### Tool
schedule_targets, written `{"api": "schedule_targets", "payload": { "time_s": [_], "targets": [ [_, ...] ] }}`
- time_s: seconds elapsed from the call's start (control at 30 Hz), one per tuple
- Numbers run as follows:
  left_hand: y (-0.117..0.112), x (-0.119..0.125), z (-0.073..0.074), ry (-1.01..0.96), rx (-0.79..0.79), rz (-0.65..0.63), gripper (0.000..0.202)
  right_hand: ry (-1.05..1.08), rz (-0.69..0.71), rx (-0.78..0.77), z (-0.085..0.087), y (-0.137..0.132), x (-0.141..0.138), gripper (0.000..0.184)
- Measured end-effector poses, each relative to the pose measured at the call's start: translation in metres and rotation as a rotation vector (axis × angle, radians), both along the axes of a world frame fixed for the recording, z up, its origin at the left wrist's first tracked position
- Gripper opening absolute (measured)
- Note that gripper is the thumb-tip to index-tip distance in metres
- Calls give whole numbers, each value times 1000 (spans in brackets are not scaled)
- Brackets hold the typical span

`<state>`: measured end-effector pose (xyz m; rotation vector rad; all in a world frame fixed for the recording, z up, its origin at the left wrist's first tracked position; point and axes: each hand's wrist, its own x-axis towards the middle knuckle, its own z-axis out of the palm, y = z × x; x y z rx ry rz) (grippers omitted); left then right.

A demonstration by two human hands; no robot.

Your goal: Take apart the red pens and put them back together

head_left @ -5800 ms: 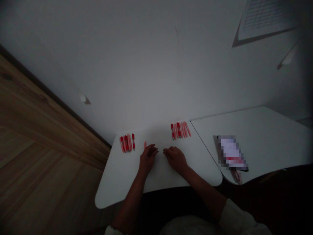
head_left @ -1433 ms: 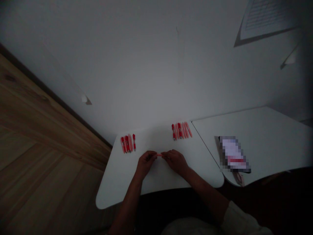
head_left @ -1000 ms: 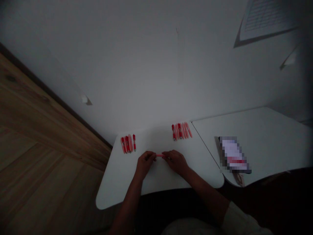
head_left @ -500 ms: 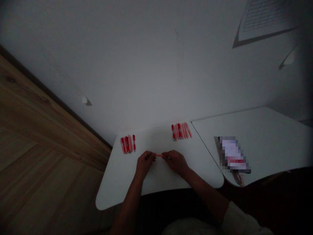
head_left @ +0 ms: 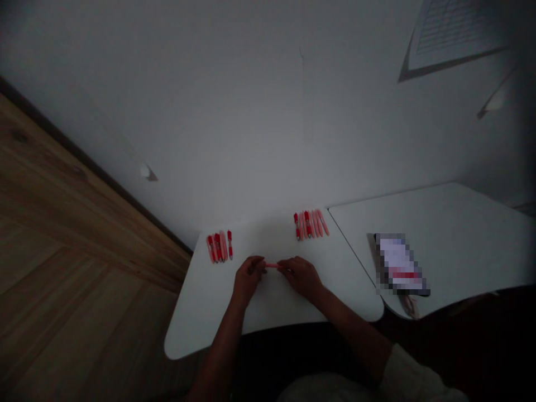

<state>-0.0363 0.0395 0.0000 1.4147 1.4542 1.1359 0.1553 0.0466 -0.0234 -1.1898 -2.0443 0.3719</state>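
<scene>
Between my two hands a pink pen (head_left: 272,265) lies level, just over the white table (head_left: 276,307). The fingers of my left hand (head_left: 249,274) are closed on its left end. At the other end my right hand (head_left: 300,274) pinches it, and the fingers cover both tips. Beyond my left hand is a row of red and pink pens (head_left: 216,247), side by side. One red pen (head_left: 230,244) lies slightly apart at that row's right. Farther back, past my right hand, lies a second row of several red and pink pens (head_left: 310,224).
A second white table (head_left: 460,240) adjoins on the right, with a narrow seam between. On it lies a blurred-out phone-like device (head_left: 400,265) with a pinkish cord (head_left: 410,307) beside it. A grey wall (head_left: 251,111) rises behind, and a printed sheet (head_left: 456,33) hangs at upper right.
The fingers of my left hand have shifted slightly on the pen. My right hand and both pen rows stay where they were.
</scene>
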Motion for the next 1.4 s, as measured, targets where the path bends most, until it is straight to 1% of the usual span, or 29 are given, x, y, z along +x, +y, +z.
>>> {"api": "schedule_targets", "payload": {
  "time_s": [0.07,0.13,0.27,0.4,0.5,0.63,0.83,0.9,0.97,1.13,1.27,1.4],
  "targets": [
    [0,-1,0,65,-18,3,32,-1,2,7,-1,0,0,18],
    [-1,-1,0,82,-21,-12,30,3,2,8,-1,0,0,18],
    [-1,-1,-1,7,2,-37,28,21,8,-5,1,-1,0,19],
    [-1,0,-1,-32,-3,-36,32,27,9,-6,3,-2,1,19],
    [0,0,0,9,-41,-14,32,23,8,2,3,-1,0,20],
    [-1,0,0,86,-42,1,30,29,7,8,0,0,0,18],
    [-1,0,1,-6,6,-64,31,45,7,11,-1,0,0,20],
    [-1,0,2,-12,7,-57,33,60,12,9,0,0,0,20],
    [-1,0,2,4,-24,-33,34,67,5,10,0,0,0,20],
    [-1,0,-1,102,-74,2,35,48,17,23,0,-1,0,18],
    [-2,-1,-1,56,-33,-34,28,42,17,20,1,-2,0,18],
    [-2,0,1,12,15,-82,28,41,16,27,0,-1,0,19]
  ]
}}
